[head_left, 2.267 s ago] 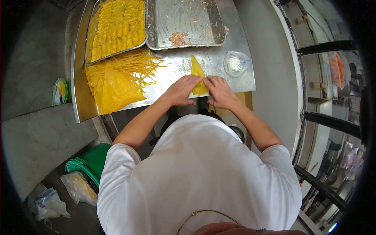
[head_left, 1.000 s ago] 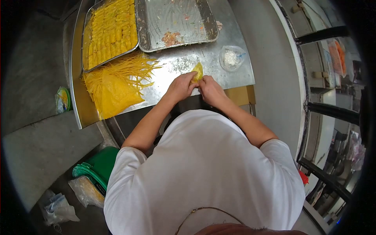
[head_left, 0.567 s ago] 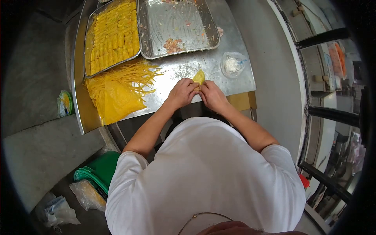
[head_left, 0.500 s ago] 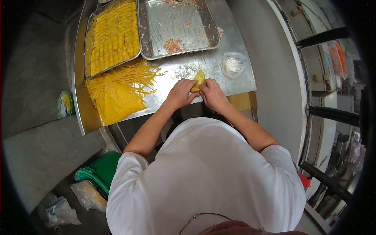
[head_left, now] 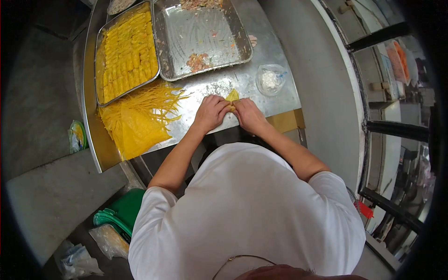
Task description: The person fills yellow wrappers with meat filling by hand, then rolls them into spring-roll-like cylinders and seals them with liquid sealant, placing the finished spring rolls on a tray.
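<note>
My left hand point(head_left: 211, 112) and my right hand point(head_left: 246, 114) press together on a small yellow wrapper roll point(head_left: 232, 96) lying on the steel table point(head_left: 261, 100). Only the roll's far tip shows between my fingers. A stack of yellow wrappers point(head_left: 133, 126) with shredded yellow strips lies to the left of my left hand. Behind it a steel tray point(head_left: 100, 56) holds several rows of finished yellow rolls point(head_left: 126, 51). A second steel tray point(head_left: 240, 35) beside it carries a small heap of pinkish filling point(head_left: 196, 61).
A small clear bowl of white paste point(head_left: 270, 79) stands right of my hands. A cardboard piece point(head_left: 287, 120) sticks out under the table's near right corner. Green bins point(head_left: 122, 214) and plastic bags point(head_left: 109, 240) sit on the floor at left.
The long yellow wrapper has been rolled up into a short roll, and both hands have closed in tightly around it. The view has shifted slightly.
</note>
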